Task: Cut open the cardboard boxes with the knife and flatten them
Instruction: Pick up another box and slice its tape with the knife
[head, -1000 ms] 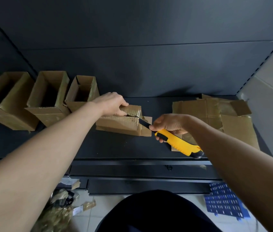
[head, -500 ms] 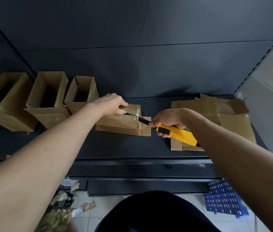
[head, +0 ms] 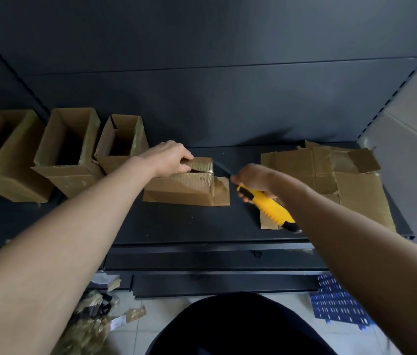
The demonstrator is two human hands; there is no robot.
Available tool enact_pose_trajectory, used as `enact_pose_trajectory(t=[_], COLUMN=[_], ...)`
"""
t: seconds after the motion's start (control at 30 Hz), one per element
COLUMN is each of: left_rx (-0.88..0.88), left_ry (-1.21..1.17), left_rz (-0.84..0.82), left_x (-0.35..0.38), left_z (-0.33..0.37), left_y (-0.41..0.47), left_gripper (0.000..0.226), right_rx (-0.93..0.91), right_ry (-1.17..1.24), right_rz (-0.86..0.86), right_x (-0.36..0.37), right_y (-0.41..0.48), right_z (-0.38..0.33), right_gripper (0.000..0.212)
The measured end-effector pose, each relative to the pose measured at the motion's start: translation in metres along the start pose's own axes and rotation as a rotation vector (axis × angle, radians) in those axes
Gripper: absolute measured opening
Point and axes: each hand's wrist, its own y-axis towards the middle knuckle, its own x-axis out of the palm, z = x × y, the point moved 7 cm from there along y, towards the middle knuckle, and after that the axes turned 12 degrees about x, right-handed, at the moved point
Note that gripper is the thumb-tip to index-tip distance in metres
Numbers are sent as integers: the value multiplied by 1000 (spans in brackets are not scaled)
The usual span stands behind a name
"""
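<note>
Head view. Three open-topped brown cardboard boxes [head: 68, 149] stand in a row to the left of the left hand [head: 167, 157]; interiors dark, contents not discernible. Left hand is clamped on the top edge of a taped brown cardboard box lying on its side [head: 184, 187], its top seam split. Right hand [head: 252, 179], just right of that box, is closed round a yellow utility knife [head: 268, 207]; blade points toward the box, contact unclear. Flattened brown cardboard sheets [head: 330, 175] lie beyond the right hand. All rest on a dark metal shelf [head: 176, 226]; tiled floor [head: 161, 313] below.
</note>
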Motion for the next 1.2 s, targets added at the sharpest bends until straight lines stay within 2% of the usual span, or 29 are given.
enact_pose_trajectory(t=[0.1,0.27,0.4,0.47,0.57,0.63,0.7,0.77,0.83,0.9,0.97,1.03,1.13,1.2], left_rx=[-6,-39,-263,-462,-704,-767,-814,-851,-881,-890,-878,-865,-864,-838], left_ry=[-35,-69,-140,-143,-423,-683,-828,-783,-631,-526,-488,-485,-500,-538], left_rz=[5,37,178,189,224,308,367,382,352,359,404,466,560,623], left_x=[-3,-3,2,10,26,32,37,40,37,31,25,18,6,2], left_z=[5,3,-18,-37,-51,-48,-46,-51,-53,-51,-49,-47,-46,-44], left_y=[1,3,-4,-17,-39,-47,-53,-59,-66,-71,-73,-73,-79,-82], left_gripper=[39,29,48,74,104,105,102,102,94,79,71,76,84,81], right_rx=[11,21,13,17,49,54,28,-2,-63,-156,-156,-97,-72,-85], right_ry=[141,120,-2,58,79,100,78,41,23,101,196,211,190,221], right_rz=[125,129,250,257,318,321,335,392,418,351,205,29,-58,-78], right_x=[-38,-24,-8,-2,0,5,9,11,12,15,21,29,29,24], right_y=[12,21,29,38,49,52,54,59,59,48,41,34,31,27], right_z=[10,6,-1,-2,-4,-8,-15,-22,-35,-50,-57,-57,-55,-55], right_gripper=[20,26,36,30,30,27,33,41,46,48,56,68,83,67])
